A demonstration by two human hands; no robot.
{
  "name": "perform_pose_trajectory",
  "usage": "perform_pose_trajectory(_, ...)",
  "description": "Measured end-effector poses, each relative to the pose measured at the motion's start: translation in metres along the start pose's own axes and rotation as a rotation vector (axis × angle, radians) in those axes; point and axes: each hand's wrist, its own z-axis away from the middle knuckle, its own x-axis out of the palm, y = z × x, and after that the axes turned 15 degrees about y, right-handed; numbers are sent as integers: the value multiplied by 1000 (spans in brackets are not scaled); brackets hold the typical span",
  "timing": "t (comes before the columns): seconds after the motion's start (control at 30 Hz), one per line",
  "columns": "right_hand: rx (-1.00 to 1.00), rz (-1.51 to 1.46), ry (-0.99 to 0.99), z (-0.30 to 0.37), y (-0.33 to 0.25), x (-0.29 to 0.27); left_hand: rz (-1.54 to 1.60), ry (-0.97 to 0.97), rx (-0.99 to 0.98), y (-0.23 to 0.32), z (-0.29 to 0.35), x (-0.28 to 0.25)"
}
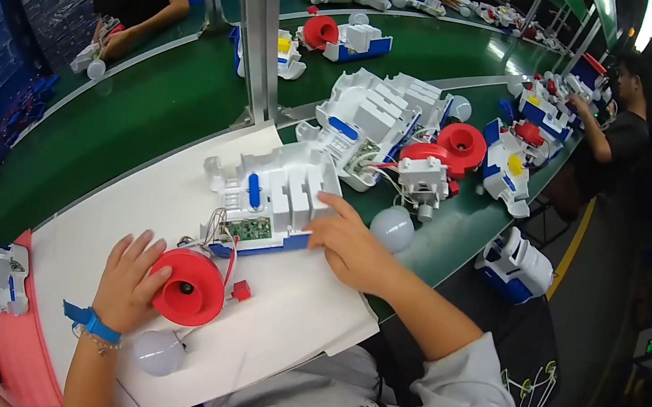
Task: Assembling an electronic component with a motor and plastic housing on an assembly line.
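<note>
On the white surface (111, 212), a white-and-blue housing (281, 208) is set toward one o'clock. Its three-o'clock side is touched by the open right hand (353, 246). A red funnel (200, 311) is touched at nine o'clock by the left hand (128, 279), fingers spread. From the funnel, a bulb (158, 353) is seen near six o'clock, a red block (242, 290) at three.
</note>
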Motion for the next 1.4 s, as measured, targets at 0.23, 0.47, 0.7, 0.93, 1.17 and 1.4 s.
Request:
perform_pose_trajectory(0.23,38,-38,55,-6,2,6,168,64,-24,18,-3,6)
perform_pose_trajectory(0.47,-80,-149,-26,-21,-5,21,84,35,-187,42,18,-45)
perform_pose_trajectory(0.7,-266,62,22,-66,0,60,-63,128,-431,37,17,-65)
perform_pose_trajectory(0.93,-299,-567,-313,-29,-111,67,150,269,-869,30,8,-74)
perform_pose_trajectory(1.17,-317,-179,-498,-21,-108,60,14,480,-920,13,-10,-35)
perform_pose_trajectory(1.4,-103,-216,-224,-54,-76,54,159,505,-853,-1,-10,-27)
